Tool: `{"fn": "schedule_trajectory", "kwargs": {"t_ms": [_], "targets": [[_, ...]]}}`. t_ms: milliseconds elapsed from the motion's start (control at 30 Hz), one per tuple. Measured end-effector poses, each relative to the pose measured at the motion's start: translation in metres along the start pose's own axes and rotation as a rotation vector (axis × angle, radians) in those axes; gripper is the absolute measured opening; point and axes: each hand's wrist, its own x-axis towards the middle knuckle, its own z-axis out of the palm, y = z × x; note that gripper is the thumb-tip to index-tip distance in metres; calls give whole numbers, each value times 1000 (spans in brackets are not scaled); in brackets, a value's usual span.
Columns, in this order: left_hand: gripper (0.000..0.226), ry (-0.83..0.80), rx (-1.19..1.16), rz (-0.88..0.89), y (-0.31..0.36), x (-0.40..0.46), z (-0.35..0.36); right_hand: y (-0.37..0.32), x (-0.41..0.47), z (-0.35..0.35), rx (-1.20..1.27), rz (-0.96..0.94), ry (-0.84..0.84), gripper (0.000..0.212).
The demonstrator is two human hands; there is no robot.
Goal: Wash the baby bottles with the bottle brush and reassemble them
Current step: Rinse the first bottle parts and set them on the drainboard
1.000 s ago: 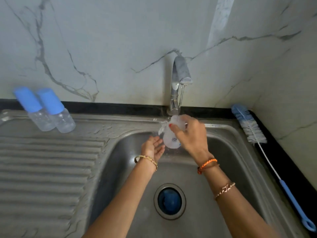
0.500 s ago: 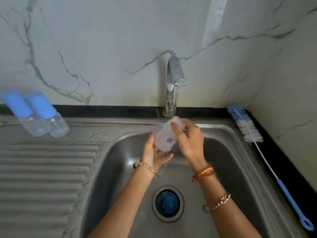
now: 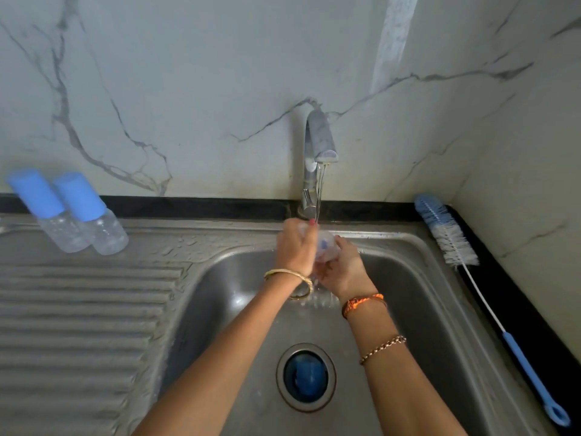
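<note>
- The clear bottle (image 3: 325, 248) is in the middle of the frame, under the water from the tap (image 3: 319, 143), held between both hands.
- The left hand (image 3: 297, 250) wraps its upper part; the right hand (image 3: 341, 267) grips its lower part.
- Its long axis seems tilted, top toward the tap.
- The brush (image 3: 452, 237) lies at the right edge, nearer the right hand.
</note>
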Motion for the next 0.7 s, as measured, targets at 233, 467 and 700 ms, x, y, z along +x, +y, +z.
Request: {"fn": "schedule_trajectory", "kwargs": {"t_ms": [233,467,700], "targets": [[52,-218,-1165,-898,-18,-13,-16,0,-13,27,-1035,-720,-68,19],[55,-543,-1047,-857,-20,-9,-19,-33,-18,36,-1130,-763,-681,28],[45,-265,-684,-692,6,0,-14,-31,-11,12,-255,-484,-333,25]]}}
